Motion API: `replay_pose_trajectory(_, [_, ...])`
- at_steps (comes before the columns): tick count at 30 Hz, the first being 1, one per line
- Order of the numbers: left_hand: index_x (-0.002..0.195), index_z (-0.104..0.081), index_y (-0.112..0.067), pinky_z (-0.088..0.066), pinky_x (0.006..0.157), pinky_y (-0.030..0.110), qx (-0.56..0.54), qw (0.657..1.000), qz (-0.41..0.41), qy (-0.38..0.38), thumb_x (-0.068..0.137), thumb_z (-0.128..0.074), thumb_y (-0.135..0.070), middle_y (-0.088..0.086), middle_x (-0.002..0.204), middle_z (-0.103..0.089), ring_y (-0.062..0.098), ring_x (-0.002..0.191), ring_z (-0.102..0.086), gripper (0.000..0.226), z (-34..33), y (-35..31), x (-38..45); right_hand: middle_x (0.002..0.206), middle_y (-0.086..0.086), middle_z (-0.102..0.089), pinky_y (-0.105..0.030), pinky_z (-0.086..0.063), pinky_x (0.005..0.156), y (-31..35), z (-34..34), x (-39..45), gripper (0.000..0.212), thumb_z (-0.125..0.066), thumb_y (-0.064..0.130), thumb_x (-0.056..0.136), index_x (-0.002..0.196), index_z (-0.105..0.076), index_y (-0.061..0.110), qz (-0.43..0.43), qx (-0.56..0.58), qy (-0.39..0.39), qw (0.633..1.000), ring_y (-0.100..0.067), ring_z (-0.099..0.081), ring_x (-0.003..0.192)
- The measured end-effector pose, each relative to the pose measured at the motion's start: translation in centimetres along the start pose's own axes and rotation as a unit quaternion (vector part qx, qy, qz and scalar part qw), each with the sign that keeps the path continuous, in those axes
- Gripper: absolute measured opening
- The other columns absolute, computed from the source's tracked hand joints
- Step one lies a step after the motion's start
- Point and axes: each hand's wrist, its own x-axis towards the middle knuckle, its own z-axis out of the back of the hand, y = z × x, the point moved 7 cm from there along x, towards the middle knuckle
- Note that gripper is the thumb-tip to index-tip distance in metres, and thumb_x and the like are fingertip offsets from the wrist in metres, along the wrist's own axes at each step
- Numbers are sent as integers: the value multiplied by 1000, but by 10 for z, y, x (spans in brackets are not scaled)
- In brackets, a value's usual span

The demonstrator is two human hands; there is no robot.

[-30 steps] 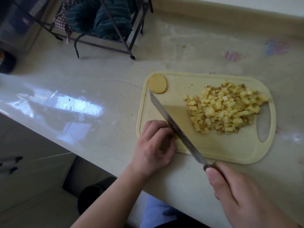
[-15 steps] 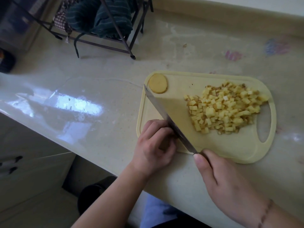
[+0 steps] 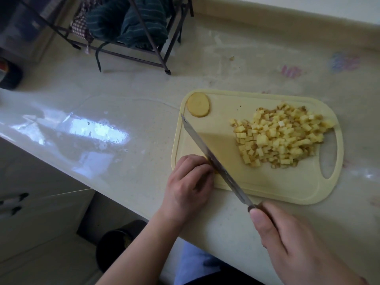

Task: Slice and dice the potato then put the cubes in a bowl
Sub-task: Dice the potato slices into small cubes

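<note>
On a pale yellow cutting board (image 3: 287,188) atop a glossy countertop (image 3: 102,140): a heap of diced potato cubes (image 3: 281,138) near the handle end, one round potato slice (image 3: 198,104) alone at the far left corner. Left hand (image 3: 189,186), fingers curled down over a potato piece almost wholly hidden beneath them, at the board's near left edge. Right hand (image 3: 296,245) wrapped around the handle of a long knife (image 3: 216,163), blade angled diagonally just beside the left knuckles. Behind, a dark wire rack (image 3: 156,48) draped with green striped cloth (image 3: 127,23).
</note>
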Motion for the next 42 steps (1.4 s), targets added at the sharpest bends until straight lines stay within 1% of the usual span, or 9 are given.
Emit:
replay_pose_trajectory(7, [87,-75,6,-56,79,36,-8,1000,-2,1,83,-74,8,16,94,-71,29,88,-68,5,0,0,0,66,20,-57,-22,-36,56,0,-3,-3,48,-7,77,72,77,-35,39,-11,-19,22,1000,-5,-52,61])
replay_pose_trajectory(13, [88,-76,5,-57,80,37,-12,1000,-8,2,84,-73,8,16,97,-72,29,90,-69,6,0,1,0,66,2,-57,-32,-42,58,-5,-12,8,56,-4,77,77,75,-38,32,9,-33,-2,999,-9,-54,64])
replay_pose_trajectory(17, [89,-76,5,-57,82,36,-7,1000,-13,3,87,-71,4,15,97,-72,30,91,-68,5,0,2,-1,83,12,-57,-31,-41,54,-3,-17,21,42,-12,72,83,75,-38,40,31,-10,1,999,-10,-55,64])
replay_pose_trajectory(25, [88,-75,1,-55,76,38,-3,1000,-15,-8,84,-76,5,13,91,-67,27,86,-64,6,4,1,-5,65,6,-56,-24,-38,51,-10,-1,17,45,-20,73,81,70,-41,35,22,27,-14,999,-11,-52,55])
replay_pose_trajectory(32, [95,-58,-9,-47,71,37,38,985,-54,-157,85,-65,-4,6,94,-54,25,80,-55,13,83,-49,1,48,5,-51,-27,-39,34,-6,0,7,39,-26,67,90,79,-41,33,118,-194,-30,973,-8,-51,40])
replay_pose_trajectory(34, [98,-61,-12,-48,69,29,47,991,-78,-98,87,-67,-11,2,95,-58,17,80,-57,13,92,-65,12,49,4,-51,-28,-34,30,-1,-6,5,42,-30,63,90,77,-47,28,163,-264,-36,950,-15,-51,37])
replay_pose_trajectory(36, [110,-64,-19,-53,63,26,83,993,-52,62,90,-71,-31,-2,106,-63,12,82,-62,24,76,-57,20,48,3,-50,-26,-28,29,4,-14,4,48,-27,61,90,71,-51,25,204,-312,-54,926,-16,-49,34])
replay_pose_trajectory(38, [122,-65,-25,-57,57,31,169,963,-31,209,89,-63,-57,-5,119,-63,17,80,-68,46,55,-34,16,47,1,-49,-25,-25,29,9,-20,4,54,-21,59,92,67,-54,23,231,-331,-73,912,-16,-48,32])
replay_pose_trajectory(42, [127,-66,-27,-60,63,35,166,939,11,302,84,-53,-70,-9,127,-63,20,84,-71,63,42,-1,8,48,0,-49,-25,-21,34,11,-28,6,62,-11,56,96,66,-54,22,254,-338,-90,902,-17,-47,32])
